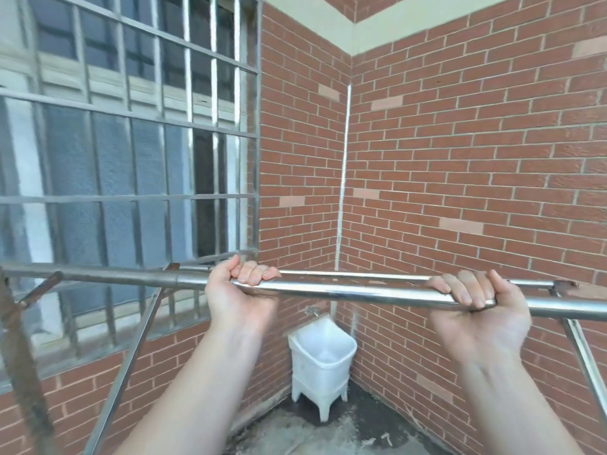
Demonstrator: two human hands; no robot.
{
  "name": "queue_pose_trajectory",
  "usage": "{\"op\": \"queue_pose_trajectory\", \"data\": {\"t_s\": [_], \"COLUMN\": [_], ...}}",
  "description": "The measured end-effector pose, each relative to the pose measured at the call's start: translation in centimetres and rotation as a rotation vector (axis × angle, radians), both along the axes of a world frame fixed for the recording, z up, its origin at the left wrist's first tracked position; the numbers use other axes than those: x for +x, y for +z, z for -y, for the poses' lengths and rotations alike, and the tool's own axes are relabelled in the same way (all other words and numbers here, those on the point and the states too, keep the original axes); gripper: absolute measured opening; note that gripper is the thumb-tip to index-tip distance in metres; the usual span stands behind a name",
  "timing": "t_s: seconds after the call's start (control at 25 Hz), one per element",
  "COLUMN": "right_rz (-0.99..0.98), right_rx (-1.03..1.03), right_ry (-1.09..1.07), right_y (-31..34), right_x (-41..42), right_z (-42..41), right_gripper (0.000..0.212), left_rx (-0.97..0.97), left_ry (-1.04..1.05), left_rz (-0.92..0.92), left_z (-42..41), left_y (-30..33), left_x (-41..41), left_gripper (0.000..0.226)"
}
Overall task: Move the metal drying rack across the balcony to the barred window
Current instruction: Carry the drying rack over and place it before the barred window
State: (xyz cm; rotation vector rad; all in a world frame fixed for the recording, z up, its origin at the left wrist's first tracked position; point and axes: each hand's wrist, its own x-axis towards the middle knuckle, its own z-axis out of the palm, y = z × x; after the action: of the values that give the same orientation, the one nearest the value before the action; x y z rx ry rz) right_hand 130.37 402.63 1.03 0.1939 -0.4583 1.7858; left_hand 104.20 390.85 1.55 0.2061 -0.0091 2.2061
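Note:
The metal drying rack (354, 292) fills the lower half of the view, its shiny top bar running from left to right at chest height. My left hand (238, 290) grips that bar from below near its middle, fingers curled over the top. My right hand (476, 310) holds the same bar farther right, palm up. A second parallel bar lies just behind, and slanted legs drop at the left and right ends. The barred window (131, 152) covers the left wall, directly behind the rack's left half.
Red brick walls (476, 159) meet in a corner ahead. A white plastic sink (323, 359) on legs stands in that corner under a small tap (311, 311). The floor (328, 431) around it is wet, dark concrete. A white pipe (343, 178) runs down the corner.

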Motion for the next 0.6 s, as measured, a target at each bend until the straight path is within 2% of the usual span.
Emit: {"op": "queue_pose_trajectory", "data": {"t_s": [0.4,0.6], "right_rz": [0.077,0.078], "right_rx": [0.017,0.043], "right_ry": [0.384,0.527], "right_y": [-0.5,1.0], "right_x": [-16.6,-23.1], "right_z": [8.4,12.0], "right_gripper": [0.030,0.029], "left_rx": [-0.026,-0.033], "left_ry": [0.383,0.522], "left_rz": [0.066,0.066], "left_z": [17.5,24.2], "left_y": [-1.7,-0.5], "left_x": [-10.4,-13.6], "left_gripper": [0.034,0.035]}}
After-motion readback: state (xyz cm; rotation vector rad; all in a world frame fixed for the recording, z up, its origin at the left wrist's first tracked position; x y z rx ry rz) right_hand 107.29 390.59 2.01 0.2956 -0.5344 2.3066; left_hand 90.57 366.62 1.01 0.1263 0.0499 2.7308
